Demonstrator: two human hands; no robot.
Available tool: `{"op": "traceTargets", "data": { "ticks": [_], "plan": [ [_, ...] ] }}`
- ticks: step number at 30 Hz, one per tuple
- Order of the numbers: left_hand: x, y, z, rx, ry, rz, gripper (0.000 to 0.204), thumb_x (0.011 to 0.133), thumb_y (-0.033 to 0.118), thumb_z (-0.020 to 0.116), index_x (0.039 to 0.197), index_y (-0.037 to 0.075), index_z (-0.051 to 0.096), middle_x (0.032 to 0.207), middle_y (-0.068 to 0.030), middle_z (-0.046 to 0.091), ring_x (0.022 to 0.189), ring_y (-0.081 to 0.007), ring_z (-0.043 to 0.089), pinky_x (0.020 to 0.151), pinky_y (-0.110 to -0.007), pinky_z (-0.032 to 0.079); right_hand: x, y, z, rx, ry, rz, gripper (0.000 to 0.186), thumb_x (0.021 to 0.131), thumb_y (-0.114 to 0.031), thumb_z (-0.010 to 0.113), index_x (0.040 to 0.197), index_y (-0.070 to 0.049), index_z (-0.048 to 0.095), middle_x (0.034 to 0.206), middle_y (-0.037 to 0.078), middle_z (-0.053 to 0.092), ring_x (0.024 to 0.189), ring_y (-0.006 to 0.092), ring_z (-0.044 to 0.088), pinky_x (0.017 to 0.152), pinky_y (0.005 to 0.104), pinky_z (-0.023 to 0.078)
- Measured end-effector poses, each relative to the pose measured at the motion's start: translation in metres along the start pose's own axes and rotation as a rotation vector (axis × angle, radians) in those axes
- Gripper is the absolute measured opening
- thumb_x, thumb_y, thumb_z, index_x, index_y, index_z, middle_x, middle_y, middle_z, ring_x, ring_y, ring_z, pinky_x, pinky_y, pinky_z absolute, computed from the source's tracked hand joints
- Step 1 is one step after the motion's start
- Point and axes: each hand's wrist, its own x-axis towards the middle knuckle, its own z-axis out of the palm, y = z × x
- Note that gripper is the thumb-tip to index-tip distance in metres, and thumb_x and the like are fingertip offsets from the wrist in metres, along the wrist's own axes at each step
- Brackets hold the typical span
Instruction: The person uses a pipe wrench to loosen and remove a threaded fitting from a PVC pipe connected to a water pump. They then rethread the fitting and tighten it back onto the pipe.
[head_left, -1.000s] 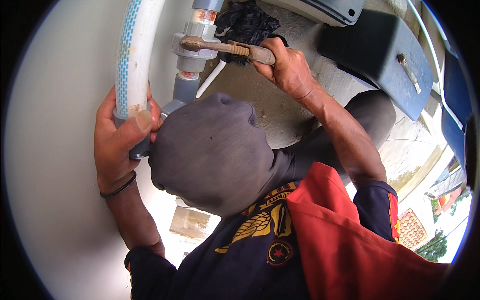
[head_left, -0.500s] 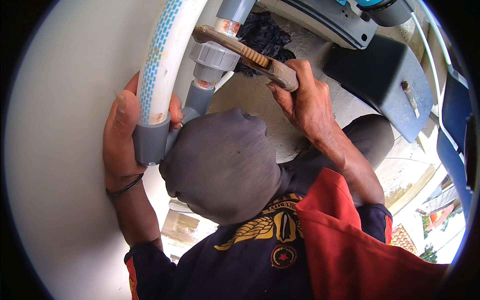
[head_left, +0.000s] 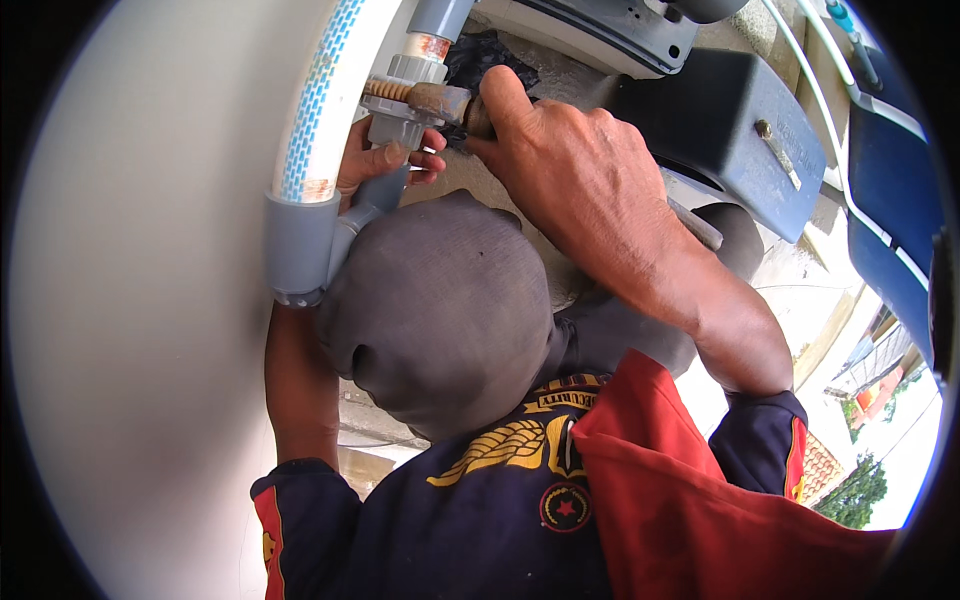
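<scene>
Grey union (head_left: 397, 132), white pipe (head_left: 325, 110) just left. Clenching wrench (head_left: 437, 98) across union with right hand (head_left: 585, 165), presumably for leverage. Curling fingers of left hand (head_left: 362, 165) behind union's lower end, maybe steadying; can't tell if gripping.

Navy shirt (head_left: 420, 540): one word in capitals along a gold ribbon (head_left: 572, 399) above a gold wing (head_left: 495, 452).
Round badge (head_left: 566, 508): red star ringed by small marks, too fine to read.
Blue-black plastic box (head_left: 690, 110): faint marks, illegible.
</scene>
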Motion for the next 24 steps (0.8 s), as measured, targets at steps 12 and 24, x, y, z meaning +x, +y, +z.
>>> {"op": "traceTargets", "data": {
  "ticks": [12,24],
  "plan": [
    [-0.001,0.002,0.005,-0.166,0.030,-0.189,0.039,0.085,0.034,0.073,0.111,0.009,0.056,0.076,0.0004,0.055,0.068,-0.0086,0.051,0.064,-0.024,0.043,0.001,-0.006,-0.002,-0.120,-0.024,-0.041,0.019,0.092,-0.012,0.062,0.098,0.000,0.048,0.064,0.019,0.066,0.063,0.0323,0.072,0.053,0.0375,0.057],
    [0.002,-0.007,-0.001,-0.082,-0.070,-0.097,0.043,0.086,0.041,0.067,0.111,0.009,0.051,0.078,0.0006,0.052,0.071,-0.0080,0.045,0.068,-0.024,0.037,-0.003,0.005,0.014,-0.076,0.054,-0.031,0.033,0.097,-0.033,0.064,0.100,-0.008,0.043,0.057,0.014,0.060,0.055,0.0352,0.067,0.045,0.0444,0.052]
  ]
}}
